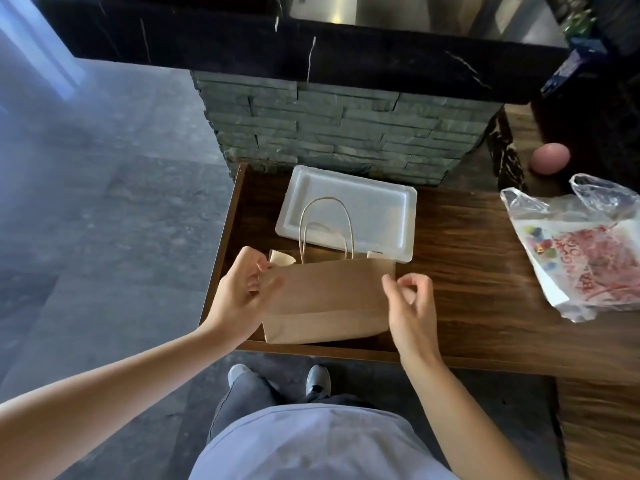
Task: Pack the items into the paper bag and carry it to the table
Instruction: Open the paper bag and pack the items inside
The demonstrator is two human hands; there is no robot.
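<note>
A brown paper bag (325, 299) lies flat on the wooden counter (467, 278), its twine handles pointing away from me over a white foam container (349, 216). My left hand (242, 292) pinches the bag's upper left corner. At the upper right corner my right hand (410, 303) hovers with thumb and forefinger curled; whether it touches the paper is unclear. A clear plastic bag (581, 251) holding a red-printed packet rests at the right. Behind it sits a pink round object (550, 158).
A grey stone-clad pillar (339, 129) under a black marble top rises just behind the foam container. The counter's near edge runs in front of my feet. Grey tiled floor spreads to the left.
</note>
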